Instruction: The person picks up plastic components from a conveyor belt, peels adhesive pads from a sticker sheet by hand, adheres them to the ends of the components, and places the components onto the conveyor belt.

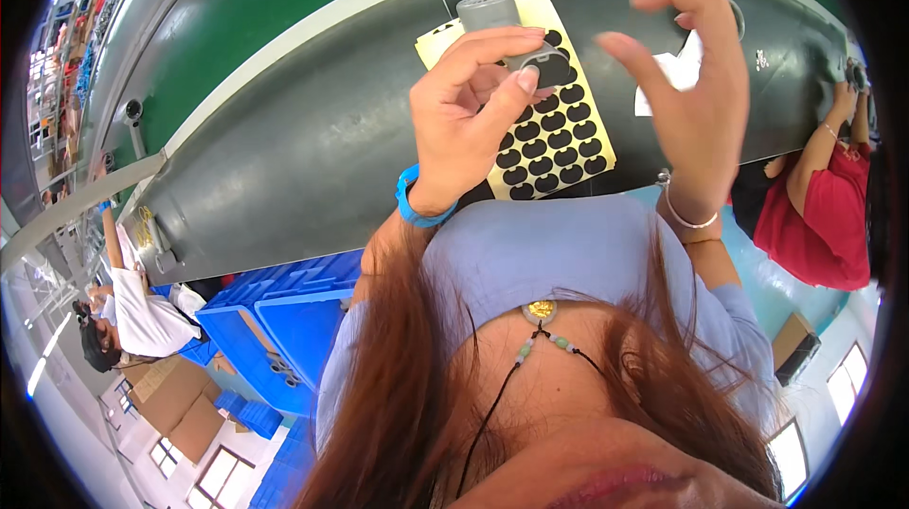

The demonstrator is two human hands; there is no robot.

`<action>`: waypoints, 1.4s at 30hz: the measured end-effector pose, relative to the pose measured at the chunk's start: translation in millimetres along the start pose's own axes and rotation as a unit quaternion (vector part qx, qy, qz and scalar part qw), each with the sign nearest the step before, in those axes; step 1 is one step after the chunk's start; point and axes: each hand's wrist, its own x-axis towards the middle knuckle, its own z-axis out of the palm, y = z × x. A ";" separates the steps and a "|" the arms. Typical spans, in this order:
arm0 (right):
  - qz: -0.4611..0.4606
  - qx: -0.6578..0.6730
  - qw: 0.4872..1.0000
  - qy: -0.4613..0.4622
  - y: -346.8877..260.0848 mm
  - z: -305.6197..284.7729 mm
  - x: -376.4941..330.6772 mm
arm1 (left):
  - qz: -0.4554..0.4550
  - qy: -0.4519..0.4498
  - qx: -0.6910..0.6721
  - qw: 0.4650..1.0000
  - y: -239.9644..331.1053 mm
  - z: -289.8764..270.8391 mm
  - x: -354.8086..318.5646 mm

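My left hand [464, 102], with a blue band at its wrist, pinches a small grey part with a black face [551, 70] between thumb and fingers. The fingers hide much of that part. Beneath it lies a pale yellow sheet of black notched-oval stickers [568, 144], set in rows. Just past my left fingers stands a grey cylindrical piece [488, 11] on the far side of the sheet. My right hand [696, 73] is raised to the right of the sheet, thumb and fingers apart, holding nothing that I can see. It is slightly blurred.
A dark worktop [312, 154] curves across the view, with white paper [668, 78] behind my right hand. Blue bins [294, 320] stand at the left near edge. One person in white [151, 315] is at the far left, another in red [824, 215] at the right.
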 end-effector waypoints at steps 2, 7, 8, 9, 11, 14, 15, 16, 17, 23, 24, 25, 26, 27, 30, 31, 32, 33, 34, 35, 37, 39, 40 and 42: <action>-0.007 0.323 0.940 -0.113 3.1 -19.6 -4.6 | -0.001 0.001 -0.004 1.000 0.9 -3.4 -1.5; -0.205 0.540 0.687 -0.442 -24.7 -19.9 1.2 | 0.004 0.009 0.016 1.000 0.6 -8.0 -5.6; -0.272 0.514 0.665 -0.469 -31.2 -27.1 -3.1 | 0.006 0.013 0.007 1.000 1.7 -7.4 -5.6; -0.338 0.485 0.638 -0.494 -35.9 -33.8 -5.6 | 0.007 0.016 -0.003 1.000 3.3 -7.2 -5.4; -0.371 0.454 0.655 -0.477 -40.4 -48.9 -4.0 | 0.011 0.016 0.001 1.000 6.3 -8.5 -8.1; -0.407 0.391 0.720 -0.405 -41.5 -70.5 -19.2 | 0.002 0.013 -0.002 1.000 8.4 -8.6 -8.0; -0.411 0.361 0.760 -0.352 -40.1 -77.6 -24.1 | -0.002 0.014 -0.006 1.000 8.5 -9.5 -8.1; -0.413 0.355 0.762 -0.351 -37.5 -86.4 -26.8 | -0.006 0.012 -0.009 1.000 7.4 -9.5 -8.0; -0.434 0.332 0.752 -0.368 -36.7 -96.0 -26.9 | -0.002 0.012 -0.011 1.000 6.8 -10.6 -9.2; -0.521 0.237 0.767 -0.291 -43.2 -161.0 -68.2 | 0.001 -0.001 -0.004 1.000 11.2 -11.7 -11.6; -0.592 0.302 0.695 -0.276 -45.2 -162.5 -75.1 | -0.001 -0.001 -0.001 1.000 11.1 -13.2 -13.0; -0.652 0.362 0.614 -0.259 -48.4 -161.9 -80.0 | 0.004 -0.004 -0.009 1.000 11.5 -15.5 -13.5; -0.704 0.421 0.520 -0.239 -47.1 -166.5 -86.8 | -0.003 0.003 -0.008 1.000 11.4 -16.5 -15.2; -0.704 0.420 0.517 -0.247 -47.1 -177.5 -95.7 | -0.010 0.012 -0.007 1.000 10.8 -18.1 -16.9; -0.704 0.354 0.562 -0.250 -42.7 -190.1 -100.3 | 0.001 0.024 -0.006 1.000 9.8 -19.6 -20.0; -0.701 0.347 0.573 -0.245 -40.0 -183.6 -91.0 | 0.006 0.019 -0.001 1.000 9.5 -17.6 -17.9; -0.646 0.394 0.607 -0.242 -36.2 -176.4 -84.3 | 0.004 0.010 -0.001 1.000 8.0 -17.6 -18.2; -0.586 0.442 0.637 -0.235 -29.7 -171.6 -78.2 | -0.003 0.004 -0.001 1.000 6.9 -16.3 -16.8; -0.531 0.458 0.679 -0.215 -18.4 -167.1 -68.2 | 0.007 0.006 -0.005 1.000 8.6 -15.2 -15.9; -0.458 0.460 0.750 -0.126 -14.1 -157.1 -69.3 | 0.015 0.009 -0.008 1.000 9.4 -14.4 -17.6; -0.338 0.254 0.906 0.003 -21.3 -150.9 -54.3 | 0.003 0.015 -0.012 1.000 8.7 -13.9 -21.2; -0.335 0.265 0.904 0.017 -2.3 -155.4 -49.2 | 0.017 0.017 -0.008 1.000 6.7 -13.3 -19.8; -0.332 0.258 0.907 0.032 16.2 -177.0 -53.2 | 0.016 0.009 -0.009 1.000 4.6 -12.2 -16.2; -0.328 0.251 0.908 0.065 50.1 -204.9 -58.9 | 0.013 0.003 -0.006 1.000 3.2 -6.5 -9.5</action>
